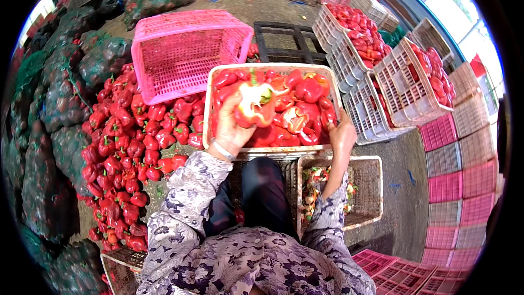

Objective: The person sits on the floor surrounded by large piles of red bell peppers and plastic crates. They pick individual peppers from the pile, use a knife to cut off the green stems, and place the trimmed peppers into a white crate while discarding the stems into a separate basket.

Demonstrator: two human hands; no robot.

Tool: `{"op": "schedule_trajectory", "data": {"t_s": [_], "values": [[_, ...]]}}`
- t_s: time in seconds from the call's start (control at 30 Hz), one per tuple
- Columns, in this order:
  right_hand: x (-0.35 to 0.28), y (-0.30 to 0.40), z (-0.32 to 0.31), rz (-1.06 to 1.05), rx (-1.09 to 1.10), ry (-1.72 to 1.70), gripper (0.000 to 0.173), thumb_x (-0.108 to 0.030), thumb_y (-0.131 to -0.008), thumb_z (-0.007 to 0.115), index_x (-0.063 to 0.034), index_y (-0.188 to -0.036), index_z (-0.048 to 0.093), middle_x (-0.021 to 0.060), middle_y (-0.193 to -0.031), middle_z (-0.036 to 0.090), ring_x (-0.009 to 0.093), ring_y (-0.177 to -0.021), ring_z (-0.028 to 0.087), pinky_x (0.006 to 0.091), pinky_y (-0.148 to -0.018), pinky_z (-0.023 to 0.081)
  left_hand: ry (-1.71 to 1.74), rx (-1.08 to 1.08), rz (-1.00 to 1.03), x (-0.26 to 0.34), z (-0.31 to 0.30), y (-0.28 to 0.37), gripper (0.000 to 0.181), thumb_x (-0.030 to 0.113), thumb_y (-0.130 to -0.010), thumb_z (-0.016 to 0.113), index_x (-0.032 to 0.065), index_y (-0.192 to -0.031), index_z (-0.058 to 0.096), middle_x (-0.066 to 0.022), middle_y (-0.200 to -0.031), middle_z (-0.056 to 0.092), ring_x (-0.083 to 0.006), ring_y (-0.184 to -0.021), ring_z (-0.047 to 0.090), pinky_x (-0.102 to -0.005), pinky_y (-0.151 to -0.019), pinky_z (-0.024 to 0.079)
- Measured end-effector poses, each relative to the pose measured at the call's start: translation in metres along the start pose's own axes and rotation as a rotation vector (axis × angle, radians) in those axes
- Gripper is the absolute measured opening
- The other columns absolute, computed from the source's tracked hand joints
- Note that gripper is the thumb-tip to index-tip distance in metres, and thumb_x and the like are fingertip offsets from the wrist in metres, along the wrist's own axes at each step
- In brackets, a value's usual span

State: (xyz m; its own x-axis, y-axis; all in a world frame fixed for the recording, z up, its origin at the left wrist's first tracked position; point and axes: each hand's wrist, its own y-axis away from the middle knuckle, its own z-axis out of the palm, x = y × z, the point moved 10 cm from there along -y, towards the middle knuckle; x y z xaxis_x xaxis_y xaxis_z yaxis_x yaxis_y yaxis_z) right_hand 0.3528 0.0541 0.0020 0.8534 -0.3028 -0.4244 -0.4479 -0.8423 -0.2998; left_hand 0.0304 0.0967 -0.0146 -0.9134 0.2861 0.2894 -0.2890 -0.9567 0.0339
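My left hand (pixel 230 133) holds up a cut-open red bell pepper (pixel 262 115), its pale inside and a green stem part showing. Below it, a whitish plastic crate (pixel 282 148) in front of my knees is filled with red peppers, some whole-looking and some cut open. At the crate's right rim is my right hand (pixel 344 133), fingers bent over the edge; whether they grip the rim or a small object is hidden. Under my right forearm, a lower crate (pixel 364 188) contains pale and green pepper scraps (pixel 314 186).
Red bell peppers (pixel 123 147) lie heaped on the left, beside filled green mesh sacks (pixel 61 86). An empty pink crate (pixel 180 57) tilts beyond the heap. To the right stand pepper-filled crates (pixel 401 86) and stacked pink and grey crates (pixel 444 188). A black frame pallet (pixel 303 41) lies ahead.
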Motion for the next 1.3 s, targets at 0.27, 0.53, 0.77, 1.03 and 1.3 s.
{"op": "schedule_trajectory", "data": {"t_s": [0.27,0.53,0.77,1.03,1.3], "values": [[-0.168,0.057,-0.049,-0.486,-0.004,-0.740,0.049,-0.004,-0.073,0.076,-0.0040,-0.121,0.067,0.0106,-0.117,0.069,0.017,-0.086,0.068,0.0301,-0.068,0.053,-0.062,-0.020,-0.138,-0.037,0.003,-0.004,0.041,0.025,-0.098,0.060,0.0021,-0.132,0.054,-0.0136,-0.126,0.064,-0.0272,-0.115,0.064,-0.0422,-0.100,0.053],[-0.170,0.062,-0.017,-0.511,-0.121,-0.304,0.056,-0.020,-0.071,0.080,-0.0105,-0.124,0.064,0.0148,-0.108,0.069,0.036,-0.087,0.069,0.0456,-0.071,0.054,-0.335,-0.092,-0.244,-0.057,0.011,0.006,0.035,0.001,-0.090,0.061,0.0000,-0.125,0.057,-0.0088,-0.111,0.068,-0.0170,-0.096,0.068,-0.0306,-0.083,0.058],[-0.141,0.060,-0.017,-0.516,-0.189,-0.203,0.050,-0.033,-0.061,0.083,-0.0092,-0.103,0.068,0.0175,-0.079,0.070,0.036,-0.075,0.070,0.0450,-0.066,0.053,-0.536,-0.074,-0.538,-0.091,-0.002,0.023,0.048,-0.003,-0.084,0.063,0.0018,-0.130,0.051,-0.0075,-0.111,0.065,-0.0137,-0.088,0.068,-0.0271,-0.071,0.060],[-0.079,0.061,0.000,-0.337,-0.340,-0.513,0.057,-0.035,-0.052,0.082,-0.0038,-0.098,0.071,0.0192,-0.074,0.067,0.032,-0.073,0.070,0.0394,-0.070,0.053,-0.517,-0.200,-0.657,-0.124,0.006,0.035,0.042,-0.002,-0.083,0.059,-0.0007,-0.125,0.054,-0.0076,-0.098,0.065,-0.0116,-0.073,0.065,-0.0238,-0.062,0.057],[-0.042,0.078,0.023,0.043,-0.687,-1.145,0.045,-0.006,-0.059,0.087,-0.0021,-0.097,0.064,0.0003,-0.086,0.065,0.008,-0.073,0.061,0.0235,-0.069,0.051,-0.403,-0.288,-0.785,-0.146,0.020,0.044,0.059,-0.006,-0.081,0.058,-0.0019,-0.138,0.044,-0.0104,-0.108,0.064,-0.0134,-0.076,0.068,-0.0243,-0.066,0.060]]}}
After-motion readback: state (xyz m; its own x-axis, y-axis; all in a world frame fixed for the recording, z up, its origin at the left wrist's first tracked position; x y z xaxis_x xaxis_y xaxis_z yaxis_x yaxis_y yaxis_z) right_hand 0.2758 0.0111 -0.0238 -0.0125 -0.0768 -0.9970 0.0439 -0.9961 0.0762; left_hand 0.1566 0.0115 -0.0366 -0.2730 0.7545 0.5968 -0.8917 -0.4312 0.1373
